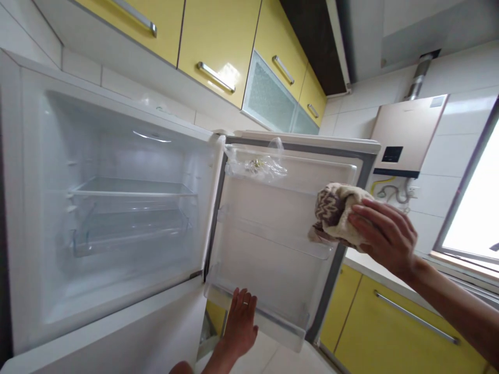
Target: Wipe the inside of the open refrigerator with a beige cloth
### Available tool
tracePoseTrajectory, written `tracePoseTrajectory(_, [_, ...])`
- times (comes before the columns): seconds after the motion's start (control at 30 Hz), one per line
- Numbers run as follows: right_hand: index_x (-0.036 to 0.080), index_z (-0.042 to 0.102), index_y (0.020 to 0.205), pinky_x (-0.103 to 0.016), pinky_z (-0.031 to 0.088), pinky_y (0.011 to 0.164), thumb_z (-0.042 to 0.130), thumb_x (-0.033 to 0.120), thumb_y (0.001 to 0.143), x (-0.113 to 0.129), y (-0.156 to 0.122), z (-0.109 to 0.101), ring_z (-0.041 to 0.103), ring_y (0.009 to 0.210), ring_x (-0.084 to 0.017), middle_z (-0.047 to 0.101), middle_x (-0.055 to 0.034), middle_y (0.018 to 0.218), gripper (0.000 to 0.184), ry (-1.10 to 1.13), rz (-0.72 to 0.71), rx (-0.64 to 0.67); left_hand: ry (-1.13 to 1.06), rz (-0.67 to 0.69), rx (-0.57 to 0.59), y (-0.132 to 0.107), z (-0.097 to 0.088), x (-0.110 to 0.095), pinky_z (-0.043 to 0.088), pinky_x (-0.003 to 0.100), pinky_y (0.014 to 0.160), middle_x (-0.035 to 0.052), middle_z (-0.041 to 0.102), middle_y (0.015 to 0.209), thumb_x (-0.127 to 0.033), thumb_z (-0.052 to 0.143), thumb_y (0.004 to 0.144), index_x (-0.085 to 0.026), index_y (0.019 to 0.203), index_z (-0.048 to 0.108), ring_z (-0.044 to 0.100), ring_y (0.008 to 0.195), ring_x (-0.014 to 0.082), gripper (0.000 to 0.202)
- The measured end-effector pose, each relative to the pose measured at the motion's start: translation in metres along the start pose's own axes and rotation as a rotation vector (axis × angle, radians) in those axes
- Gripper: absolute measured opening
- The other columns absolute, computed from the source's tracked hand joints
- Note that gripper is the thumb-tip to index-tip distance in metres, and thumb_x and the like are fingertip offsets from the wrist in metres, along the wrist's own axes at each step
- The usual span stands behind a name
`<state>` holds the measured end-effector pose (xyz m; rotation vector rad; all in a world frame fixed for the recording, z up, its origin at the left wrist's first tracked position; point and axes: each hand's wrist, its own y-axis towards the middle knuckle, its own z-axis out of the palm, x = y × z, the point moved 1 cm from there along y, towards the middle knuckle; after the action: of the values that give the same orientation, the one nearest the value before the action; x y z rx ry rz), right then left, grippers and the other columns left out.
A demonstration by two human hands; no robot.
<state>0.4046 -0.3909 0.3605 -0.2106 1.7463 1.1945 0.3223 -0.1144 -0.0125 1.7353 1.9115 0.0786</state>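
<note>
My right hand is closed round a bunched cloth, cream with a brown pattern, in front of the outer side of the open fridge door. My left hand is low at the door, fingers stretched upward over the front rim of the bottom door shelf; a ring shows on one finger. Whether its fingertips press on the rim I cannot tell. A clear plastic bag with something small and greenish lies in the top door shelf. To the left, the fridge compartment stands open.
Inside the compartment are a glass shelf and a clear drawer. Yellow wall cabinets hang above. Beyond the door stand a yellow base cabinet, a water heater and a bright window at right.
</note>
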Motion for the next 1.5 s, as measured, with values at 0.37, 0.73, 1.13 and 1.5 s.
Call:
tracePoseTrajectory(0.37, [0.029, 0.061, 0.132, -0.044, 0.052, 0.106, 0.065, 0.016, 0.092, 0.002, 0.054, 0.072, 0.063, 0.129, -0.026, 0.072, -0.0071, 0.129, 0.043, -0.039, 0.045, -0.029, -0.047, -0.042, 0.056, 0.007, 0.017, 0.004, 0.007, 0.063, 0.130, 0.0166, 0.041, 0.162, -0.027, 0.064, 0.075, -0.014, 0.153, 0.045, 0.019, 0.157, 0.0379, 0.082])
tracePoseTrajectory(0.73, [0.021, 0.063, 0.127, -0.049, 0.048, 0.109, 0.054, 0.014, 0.099, 0.070, 0.158, 0.211, 0.055, 0.136, -0.028, 0.068, -0.0132, 0.133, 0.030, 0.209, -0.127, -0.055, -0.202, -0.060, 0.150, 0.005, -0.028, -0.012, 0.003, 0.056, 0.131, 0.0170, 0.033, 0.166, -0.046, 0.068, 0.076, -0.013, 0.156, 0.043, 0.013, 0.158, 0.0353, 0.090])
tracePoseTrajectory(1.13, [0.015, 0.064, 0.116, -0.046, 0.053, 0.104, 0.054, 0.016, 0.100, 0.099, 0.157, 0.244, 0.059, 0.128, -0.026, 0.068, -0.0132, 0.126, 0.019, 0.195, -0.407, -0.053, -0.143, 0.015, 0.087, 0.001, -0.003, 0.007, 0.005, 0.058, 0.131, 0.0071, 0.015, 0.172, -0.040, 0.070, 0.077, -0.025, 0.163, 0.025, -0.001, 0.159, 0.0312, 0.098])
tracePoseTrajectory(1.5, [0.019, 0.069, 0.112, -0.041, 0.054, 0.104, 0.056, 0.017, 0.099, 0.020, 0.047, 0.171, 0.062, 0.123, -0.022, 0.072, -0.0102, 0.119, 0.019, 0.073, -0.354, 0.128, -0.091, -0.006, 0.141, 0.007, 0.009, 0.009, 0.002, 0.060, 0.129, 0.0083, 0.009, 0.173, -0.037, 0.066, 0.077, -0.021, 0.164, 0.022, -0.008, 0.158, 0.0329, 0.099])
